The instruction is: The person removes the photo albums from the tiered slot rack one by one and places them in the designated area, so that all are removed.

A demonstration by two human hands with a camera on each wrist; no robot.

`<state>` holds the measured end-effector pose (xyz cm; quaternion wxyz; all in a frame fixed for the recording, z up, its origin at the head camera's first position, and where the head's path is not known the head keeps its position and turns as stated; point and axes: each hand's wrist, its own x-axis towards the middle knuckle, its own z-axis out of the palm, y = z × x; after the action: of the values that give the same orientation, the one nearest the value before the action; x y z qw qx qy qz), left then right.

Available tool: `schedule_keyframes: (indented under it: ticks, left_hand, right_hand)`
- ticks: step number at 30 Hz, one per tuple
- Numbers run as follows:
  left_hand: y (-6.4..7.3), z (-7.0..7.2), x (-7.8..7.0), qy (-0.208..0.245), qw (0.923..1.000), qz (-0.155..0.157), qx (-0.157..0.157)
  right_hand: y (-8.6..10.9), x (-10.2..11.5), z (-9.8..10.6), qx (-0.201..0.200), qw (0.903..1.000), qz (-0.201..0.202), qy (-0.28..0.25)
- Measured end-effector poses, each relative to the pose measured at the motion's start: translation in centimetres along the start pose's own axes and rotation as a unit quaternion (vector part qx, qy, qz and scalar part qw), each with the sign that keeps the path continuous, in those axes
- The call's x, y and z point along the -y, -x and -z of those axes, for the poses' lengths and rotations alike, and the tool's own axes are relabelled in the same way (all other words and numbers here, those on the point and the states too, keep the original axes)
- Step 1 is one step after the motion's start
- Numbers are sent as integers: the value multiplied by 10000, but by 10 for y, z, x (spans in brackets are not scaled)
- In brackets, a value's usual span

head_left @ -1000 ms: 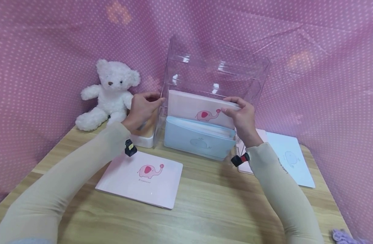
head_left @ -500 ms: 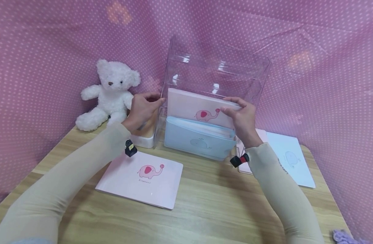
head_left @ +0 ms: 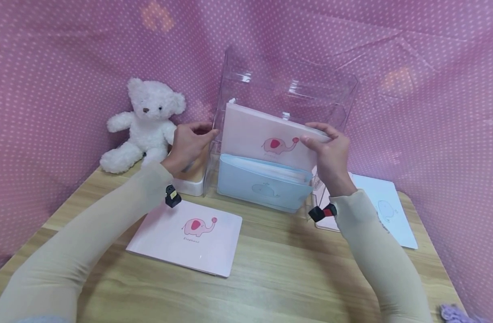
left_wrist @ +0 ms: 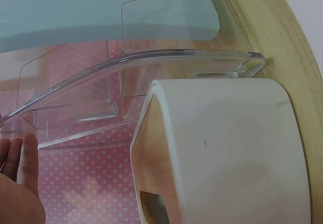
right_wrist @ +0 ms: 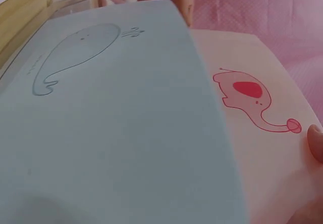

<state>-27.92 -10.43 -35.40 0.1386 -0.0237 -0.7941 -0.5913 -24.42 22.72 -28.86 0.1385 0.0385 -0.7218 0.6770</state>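
In the head view my left hand (head_left: pixel 192 146) pinches the left side edge of a clear plastic file rack (head_left: pixel 287 92); its fingertips also show by that edge in the left wrist view. A pink booklet (head_left: pixel 248 134) with a red elephant stands upright in the rack. My right hand (head_left: pixel 333 154) pinches its upper right corner, thumb on the front and fingers behind. In front of it stands a thick blue booklet (head_left: pixel 246 181) with a whale, its upper leaves slightly spread, hiding the pink one's bottom edge. The whale cover (right_wrist: pixel 121 123) fills most of the right wrist view.
A second pink elephant booklet (head_left: pixel 198 246) lies flat at the front left of the table. To the right lies a blue whale booklet (head_left: pixel 391 220), overlapping another pink one. A white box (head_left: pixel 186 186) stands left of the rack, beside a white teddy bear (head_left: pixel 149 121).
My right hand has moved up and slightly right, lifting the pink elephant booklet higher behind the blue one. My left hand has stayed on the rack's edge.
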Motion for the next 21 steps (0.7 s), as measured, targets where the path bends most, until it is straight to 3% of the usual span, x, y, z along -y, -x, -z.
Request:
schedule_keyframes:
  ticks: [14, 21]
  left_hand:
    - [2, 0, 0, -21, 10000, -35, 21]
    - [1, 1, 0, 13, 10000, -35, 24]
  right_hand:
    - [6, 22, 5, -352, 9954, 503, -742]
    - [10, 35, 8, -551, 9857, 871, -1335]
